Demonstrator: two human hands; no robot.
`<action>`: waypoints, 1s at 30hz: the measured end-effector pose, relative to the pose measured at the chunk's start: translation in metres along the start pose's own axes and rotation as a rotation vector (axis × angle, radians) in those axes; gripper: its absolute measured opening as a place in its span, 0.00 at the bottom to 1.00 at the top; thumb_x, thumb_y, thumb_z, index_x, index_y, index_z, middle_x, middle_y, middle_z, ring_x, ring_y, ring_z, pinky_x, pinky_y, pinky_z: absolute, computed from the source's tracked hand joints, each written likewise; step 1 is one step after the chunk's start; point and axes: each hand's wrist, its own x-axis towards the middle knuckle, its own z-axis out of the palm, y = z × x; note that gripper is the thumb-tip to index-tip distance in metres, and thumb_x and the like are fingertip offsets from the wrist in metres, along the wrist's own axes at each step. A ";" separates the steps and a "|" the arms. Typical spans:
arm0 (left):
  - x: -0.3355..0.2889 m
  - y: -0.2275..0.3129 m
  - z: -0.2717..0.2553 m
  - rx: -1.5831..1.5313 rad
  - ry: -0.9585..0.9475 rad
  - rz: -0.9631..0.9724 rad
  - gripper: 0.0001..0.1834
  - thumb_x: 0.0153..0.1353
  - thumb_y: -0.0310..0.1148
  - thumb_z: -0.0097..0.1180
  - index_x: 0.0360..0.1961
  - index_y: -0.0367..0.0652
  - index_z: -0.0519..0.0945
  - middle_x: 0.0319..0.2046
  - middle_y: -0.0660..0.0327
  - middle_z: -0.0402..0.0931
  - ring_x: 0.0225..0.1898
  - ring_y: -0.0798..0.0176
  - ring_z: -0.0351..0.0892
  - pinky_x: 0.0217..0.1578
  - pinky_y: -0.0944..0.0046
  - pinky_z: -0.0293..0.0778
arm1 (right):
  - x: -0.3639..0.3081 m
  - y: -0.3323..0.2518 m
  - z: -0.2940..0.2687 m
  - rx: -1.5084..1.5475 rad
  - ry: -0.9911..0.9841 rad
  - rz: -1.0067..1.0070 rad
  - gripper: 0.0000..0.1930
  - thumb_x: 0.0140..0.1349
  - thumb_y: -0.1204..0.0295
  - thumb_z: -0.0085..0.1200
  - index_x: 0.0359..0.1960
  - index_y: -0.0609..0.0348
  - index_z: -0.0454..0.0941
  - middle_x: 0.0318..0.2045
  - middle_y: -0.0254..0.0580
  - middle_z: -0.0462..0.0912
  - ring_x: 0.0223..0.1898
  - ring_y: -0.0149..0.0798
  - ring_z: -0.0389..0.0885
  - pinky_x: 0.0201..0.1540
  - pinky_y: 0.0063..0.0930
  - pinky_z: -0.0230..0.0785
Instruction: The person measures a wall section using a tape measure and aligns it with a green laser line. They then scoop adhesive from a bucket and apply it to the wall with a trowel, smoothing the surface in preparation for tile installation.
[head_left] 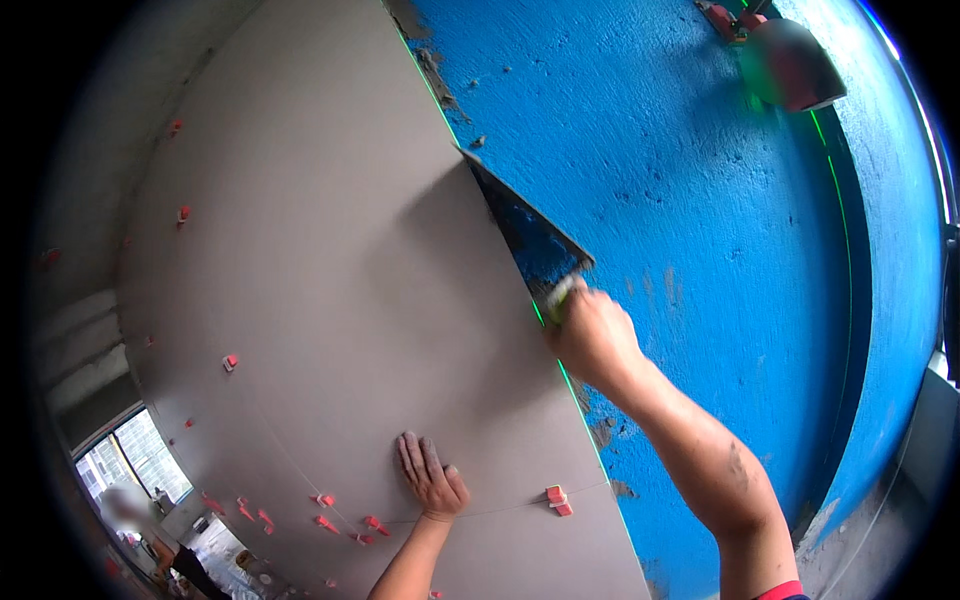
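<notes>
My right hand [597,335] is closed around the yellow-green handle of a trowel [530,235]. The trowel's blade is tilted, with its point up at the right edge of the large grey tile [330,200]; its dark face mirrors some blue. Below and to the left, my left hand [432,480] lies against the tile with its fingers stretched out, holding nothing. A green laser line [572,390] runs along the tile's edge, beside the rough blue wall [690,280]. Smears of grey mortar [603,432] stick to the blue wall near that edge.
Red tile-levelling wedges [558,500] sit along the tile joints, several at lower left. A partly blurred reddish object [795,65] is at upper right. A blue wall [905,250] juts out at the right. Another person [180,560] is at lower left, near a window [135,455].
</notes>
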 end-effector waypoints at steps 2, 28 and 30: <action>0.003 0.002 0.000 -0.009 -0.018 0.000 0.31 0.68 0.40 0.33 0.65 0.25 0.57 0.67 0.33 0.51 0.69 0.29 0.48 0.66 0.35 0.47 | 0.025 -0.016 -0.015 -0.028 0.060 -0.015 0.14 0.56 0.72 0.54 0.41 0.67 0.72 0.35 0.60 0.83 0.37 0.57 0.84 0.39 0.43 0.78; 0.476 -0.011 -0.011 0.134 0.143 0.508 0.38 0.70 0.58 0.32 0.72 0.43 0.52 0.73 0.54 0.46 0.73 0.52 0.45 0.71 0.53 0.42 | -0.346 0.178 0.000 0.258 -0.094 0.255 0.09 0.54 0.71 0.53 0.23 0.63 0.68 0.21 0.55 0.72 0.25 0.60 0.72 0.27 0.44 0.63; 0.508 -0.016 -0.006 0.111 0.201 0.423 0.37 0.70 0.57 0.32 0.72 0.43 0.52 0.73 0.54 0.47 0.73 0.52 0.46 0.71 0.52 0.43 | -0.363 0.181 0.003 0.297 -0.008 0.239 0.07 0.54 0.73 0.51 0.23 0.62 0.69 0.19 0.52 0.70 0.21 0.54 0.68 0.26 0.41 0.63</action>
